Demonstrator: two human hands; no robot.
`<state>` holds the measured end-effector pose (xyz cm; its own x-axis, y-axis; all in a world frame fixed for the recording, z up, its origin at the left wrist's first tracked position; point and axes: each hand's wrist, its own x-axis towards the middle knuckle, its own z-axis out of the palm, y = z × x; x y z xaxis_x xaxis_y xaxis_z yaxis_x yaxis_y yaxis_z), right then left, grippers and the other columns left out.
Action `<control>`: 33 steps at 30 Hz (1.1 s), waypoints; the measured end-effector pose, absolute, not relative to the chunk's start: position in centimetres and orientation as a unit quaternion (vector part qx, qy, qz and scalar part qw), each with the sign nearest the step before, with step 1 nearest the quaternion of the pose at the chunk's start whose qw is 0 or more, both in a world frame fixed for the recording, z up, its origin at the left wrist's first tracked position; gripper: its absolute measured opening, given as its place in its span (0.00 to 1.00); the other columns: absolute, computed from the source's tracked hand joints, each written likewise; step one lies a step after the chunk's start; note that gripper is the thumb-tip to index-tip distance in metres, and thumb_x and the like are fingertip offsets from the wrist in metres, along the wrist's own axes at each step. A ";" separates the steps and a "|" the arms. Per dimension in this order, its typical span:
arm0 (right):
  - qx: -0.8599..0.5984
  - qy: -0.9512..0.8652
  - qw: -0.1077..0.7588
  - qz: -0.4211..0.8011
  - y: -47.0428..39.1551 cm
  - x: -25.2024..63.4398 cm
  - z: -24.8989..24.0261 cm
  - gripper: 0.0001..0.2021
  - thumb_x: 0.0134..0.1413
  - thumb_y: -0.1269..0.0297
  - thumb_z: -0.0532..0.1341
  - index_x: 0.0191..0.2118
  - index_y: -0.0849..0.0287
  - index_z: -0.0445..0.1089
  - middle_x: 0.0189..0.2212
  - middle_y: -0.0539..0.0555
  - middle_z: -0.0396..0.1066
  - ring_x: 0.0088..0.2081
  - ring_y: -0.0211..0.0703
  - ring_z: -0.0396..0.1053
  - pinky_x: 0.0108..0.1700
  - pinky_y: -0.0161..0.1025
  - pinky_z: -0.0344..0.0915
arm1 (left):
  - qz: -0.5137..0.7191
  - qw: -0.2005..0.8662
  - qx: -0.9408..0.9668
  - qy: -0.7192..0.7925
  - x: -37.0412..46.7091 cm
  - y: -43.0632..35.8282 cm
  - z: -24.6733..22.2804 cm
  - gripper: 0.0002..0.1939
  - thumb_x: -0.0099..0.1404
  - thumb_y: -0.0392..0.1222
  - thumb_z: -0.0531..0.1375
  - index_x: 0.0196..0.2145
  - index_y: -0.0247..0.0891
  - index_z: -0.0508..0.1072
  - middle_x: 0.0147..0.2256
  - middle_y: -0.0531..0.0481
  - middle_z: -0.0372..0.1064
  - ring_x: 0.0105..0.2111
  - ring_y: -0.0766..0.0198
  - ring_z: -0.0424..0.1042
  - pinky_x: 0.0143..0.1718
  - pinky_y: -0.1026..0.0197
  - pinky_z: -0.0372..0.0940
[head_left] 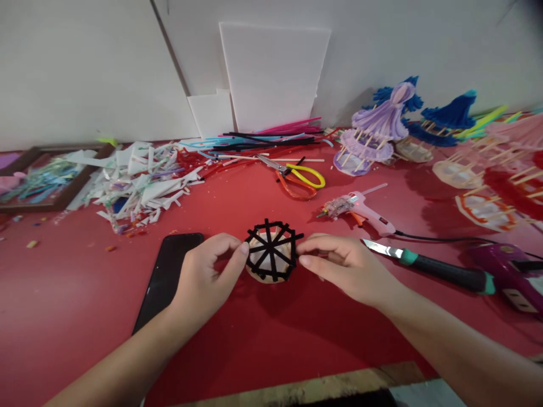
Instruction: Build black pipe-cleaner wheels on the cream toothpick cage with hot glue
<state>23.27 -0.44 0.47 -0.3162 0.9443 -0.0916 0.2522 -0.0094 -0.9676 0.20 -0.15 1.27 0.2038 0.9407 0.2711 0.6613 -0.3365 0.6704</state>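
Observation:
A small round model (270,277) stands on the red table in front of me, with a pale base and sticks. Across its top lies a wheel of black pipe cleaners (270,247), its spokes meeting at the middle inside an outer ring. My left hand (211,268) pinches the wheel's left edge between thumb and finger. At the right edge my right hand (348,268) has thumb and forefinger closed at the rim, its other fingers curled behind. A black phone (169,271) lies beside my left hand. The green-and-black-handled knife (445,271) is by my right forearm.
Scissors (297,174) and a pink glue gun (369,213) with a cord lie beyond the model. White scraps (144,186) are heaped at left, near loose pipe cleaners (263,141). A purple carousel-like model (373,130) and several others stand at right. White boards (275,73) lean behind.

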 end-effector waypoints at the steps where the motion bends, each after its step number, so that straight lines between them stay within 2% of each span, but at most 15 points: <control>1: -0.480 -0.625 0.330 0.519 -0.5 23.2 0.5 0.08 0.53 0.60 0.61 0.36 0.57 0.75 0.33 0.52 0.74 0.28 0.34 0.68 0.29 0.33 0.64 | 0.332 0.162 0.769 0.522 0.2 -0.3 1.3 0.13 0.66 0.39 0.54 0.24 0.38 0.68 0.22 0.55 0.68 0.23 0.70 0.67 0.25 0.68 0.62; 4: -0.479 -0.632 0.328 0.514 -0.5 23.2 0.6 0.08 0.53 0.61 0.61 0.36 0.57 0.74 0.34 0.53 0.75 0.36 0.37 0.72 0.36 0.35 0.68 | 0.335 0.047 0.807 0.484 0.0 -0.7 1.5 0.11 0.67 0.35 0.54 0.26 0.38 0.65 0.24 0.54 0.68 0.25 0.69 0.68 0.28 0.67 0.62; 6: -0.477 -0.627 0.328 0.522 -0.5 23.2 0.6 0.07 0.54 0.61 0.61 0.36 0.57 0.73 0.33 0.52 0.76 0.34 0.37 0.73 0.36 0.34 0.68 | 0.344 0.029 0.805 0.482 -0.1 -0.9 1.8 0.11 0.67 0.35 0.53 0.26 0.39 0.64 0.24 0.53 0.67 0.25 0.68 0.67 0.28 0.66 0.61; 11: -0.489 -0.625 0.326 0.513 -0.7 23.5 0.4 0.09 0.55 0.59 0.61 0.39 0.57 0.73 0.27 0.49 0.74 0.23 0.33 0.68 0.25 0.32 0.64 | 0.423 0.168 0.697 0.554 -0.8 -0.2 3.1 0.14 0.69 0.38 0.51 0.24 0.40 0.65 0.20 0.55 0.65 0.23 0.69 0.65 0.27 0.65 0.61; 13: -0.509 -0.647 0.314 0.474 -0.6 24.1 0.4 0.11 0.56 0.58 0.61 0.41 0.56 0.74 0.27 0.49 0.74 0.23 0.34 0.67 0.24 0.32 0.63 | 0.428 0.167 0.649 0.606 -1.6 0.7 3.4 0.17 0.69 0.40 0.51 0.22 0.39 0.64 0.20 0.55 0.65 0.23 0.69 0.66 0.28 0.65 0.60; 16: -0.553 -0.703 0.282 0.347 0.1 26.0 0.3 0.11 0.57 0.57 0.61 0.42 0.54 0.74 0.32 0.51 0.76 0.27 0.37 0.70 0.28 0.34 0.64 | 0.293 0.092 0.659 0.687 -3.2 2.5 2.9 0.13 0.66 0.46 0.56 0.25 0.39 0.68 0.19 0.56 0.61 0.21 0.68 0.61 0.25 0.63 0.54; 18: -0.597 -0.722 0.282 0.206 0.8 28.0 0.2 0.11 0.56 0.55 0.61 0.40 0.54 0.75 0.36 0.53 0.77 0.30 0.40 0.71 0.32 0.37 0.65 | 0.188 0.076 0.699 0.686 -4.2 3.5 2.2 0.09 0.64 0.47 0.58 0.31 0.40 0.71 0.26 0.52 0.68 0.27 0.63 0.67 0.30 0.61 0.58; 19: -0.621 -0.718 0.286 0.130 1.2 29.1 0.2 0.11 0.56 0.55 0.60 0.39 0.55 0.75 0.36 0.53 0.77 0.31 0.41 0.71 0.34 0.38 0.66 | 0.157 0.073 0.720 0.672 -4.5 3.8 1.9 0.09 0.64 0.48 0.58 0.35 0.41 0.72 0.32 0.50 0.71 0.31 0.59 0.70 0.33 0.58 0.61; 21: -0.653 -0.706 0.275 0.009 2.0 31.4 0.1 0.11 0.55 0.56 0.60 0.38 0.55 0.74 0.33 0.53 0.76 0.30 0.42 0.71 0.35 0.40 0.65 | 0.175 0.012 0.729 0.662 -4.6 4.1 1.5 0.12 0.64 0.48 0.57 0.42 0.41 0.71 0.43 0.44 0.71 0.40 0.52 0.72 0.42 0.52 0.65; 23: -0.680 -0.699 0.216 -0.043 2.4 33.2 0.0 0.10 0.52 0.57 0.59 0.36 0.57 0.72 0.33 0.55 0.75 0.30 0.46 0.71 0.36 0.43 0.65 | 0.214 -0.040 0.747 0.628 -4.2 4.2 1.9 0.13 0.65 0.46 0.56 0.46 0.42 0.70 0.51 0.41 0.68 0.52 0.47 0.68 0.52 0.47 0.62; 24: -0.689 -0.701 0.177 -0.050 2.6 33.8 0.0 0.11 0.50 0.57 0.59 0.35 0.58 0.71 0.35 0.58 0.74 0.32 0.49 0.71 0.37 0.45 0.65 | 0.228 -0.039 0.764 0.602 -3.8 4.2 2.5 0.12 0.66 0.45 0.56 0.46 0.43 0.71 0.52 0.43 0.68 0.54 0.48 0.66 0.56 0.46 0.60; 26: -0.697 -0.707 0.111 -0.039 2.7 34.5 -0.2 0.09 0.46 0.58 0.59 0.31 0.58 0.68 0.33 0.62 0.72 0.34 0.55 0.71 0.38 0.48 0.65 | 0.234 -0.011 0.810 0.538 -2.8 4.3 4.1 0.10 0.67 0.43 0.55 0.43 0.44 0.74 0.48 0.47 0.71 0.52 0.53 0.68 0.57 0.48 0.60; 28: -0.692 -0.717 0.085 -0.014 2.8 34.6 -0.6 0.07 0.45 0.59 0.58 0.26 0.56 0.65 0.30 0.62 0.70 0.33 0.56 0.70 0.37 0.48 0.64 | 0.214 0.040 0.859 0.463 -1.4 4.7 5.9 0.10 0.68 0.43 0.55 0.41 0.44 0.75 0.44 0.50 0.74 0.47 0.57 0.71 0.53 0.53 0.62; 30: -0.683 -0.725 0.090 0.008 3.1 34.4 -1.1 0.08 0.46 0.59 0.58 0.23 0.55 0.62 0.27 0.60 0.69 0.32 0.54 0.69 0.35 0.46 0.63 | 0.168 0.087 0.901 0.390 0.1 5.2 7.6 0.10 0.68 0.43 0.55 0.40 0.45 0.76 0.43 0.52 0.74 0.45 0.60 0.71 0.50 0.57 0.63; 33: -0.680 -0.722 0.121 0.026 3.8 34.4 -2.0 0.07 0.49 0.60 0.58 0.26 0.55 0.63 0.29 0.61 0.70 0.34 0.54 0.68 0.35 0.45 0.61 | 0.069 0.139 0.948 0.276 2.2 6.2 9.0 0.09 0.67 0.39 0.57 0.42 0.47 0.76 0.44 0.54 0.73 0.47 0.62 0.69 0.49 0.61 0.61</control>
<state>34.42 3.77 -1.96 -0.0449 0.9892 0.1396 0.9764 0.0730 -0.2033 2.23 6.16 8.98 0.8378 0.5432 0.0545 0.5048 -0.8088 0.3017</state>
